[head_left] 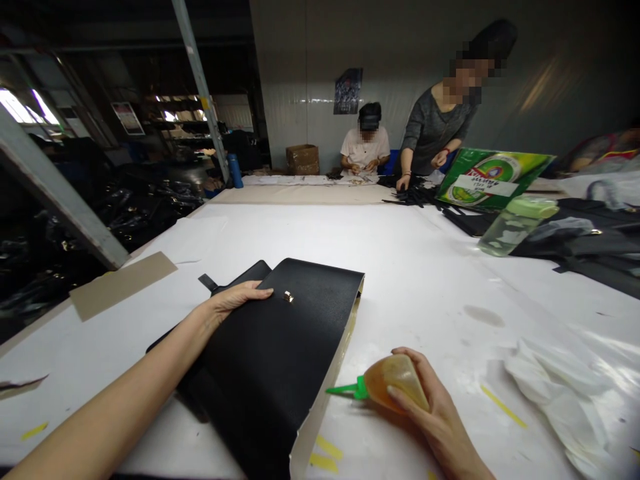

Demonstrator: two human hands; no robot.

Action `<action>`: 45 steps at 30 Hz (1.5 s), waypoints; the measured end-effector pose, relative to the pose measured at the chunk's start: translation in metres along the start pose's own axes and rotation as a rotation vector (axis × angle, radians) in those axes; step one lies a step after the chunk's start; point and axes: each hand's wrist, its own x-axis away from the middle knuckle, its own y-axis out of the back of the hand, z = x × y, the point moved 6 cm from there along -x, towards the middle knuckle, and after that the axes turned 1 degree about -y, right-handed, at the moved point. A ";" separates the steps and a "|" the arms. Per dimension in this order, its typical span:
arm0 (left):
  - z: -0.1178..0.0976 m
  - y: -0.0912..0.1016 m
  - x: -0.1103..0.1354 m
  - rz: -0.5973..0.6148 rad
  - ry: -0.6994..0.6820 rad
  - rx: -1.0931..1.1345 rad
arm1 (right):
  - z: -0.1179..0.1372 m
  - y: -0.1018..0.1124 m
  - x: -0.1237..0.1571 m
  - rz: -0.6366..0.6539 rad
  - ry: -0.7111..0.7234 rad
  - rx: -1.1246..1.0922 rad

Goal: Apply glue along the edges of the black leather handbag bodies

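A black leather bag piece (280, 353) with a small gold metal clasp (289, 297) lies slanted on the table in front of me. My left hand (243, 297) grips its left side, thumb on top near the clasp and fingers hidden underneath. In my right hand (430, 400) is a squeeze glue bottle (395, 381) with amber liquid and a green nozzle. The nozzle tip points left, close to the bag's open right edge, where a pale lining shows. Whether the tip touches that edge, I cannot tell.
White sheeting covers the table (410, 267). A grey-brown board (123, 283) lies left, crumpled white cloth (560, 400) right. Farther right stand a water bottle (517, 227), a green carton (493, 177) and black bag pieces (595, 233). Two people (435, 127) work at the far end.
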 end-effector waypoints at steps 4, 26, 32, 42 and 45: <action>0.000 0.000 0.001 0.002 0.001 0.011 | -0.003 0.004 0.002 -0.036 0.016 0.067; -0.005 -0.007 0.000 0.010 0.003 0.019 | 0.001 0.015 -0.022 -0.135 0.035 0.054; -0.007 -0.009 0.001 0.005 0.019 0.009 | 0.003 -0.006 -0.001 0.103 -0.010 -0.068; -0.007 -0.011 0.001 0.023 0.016 0.020 | 0.001 0.022 -0.031 -0.127 0.031 0.040; -0.006 -0.008 0.000 0.015 0.012 0.010 | 0.002 0.006 -0.014 0.053 0.005 -0.022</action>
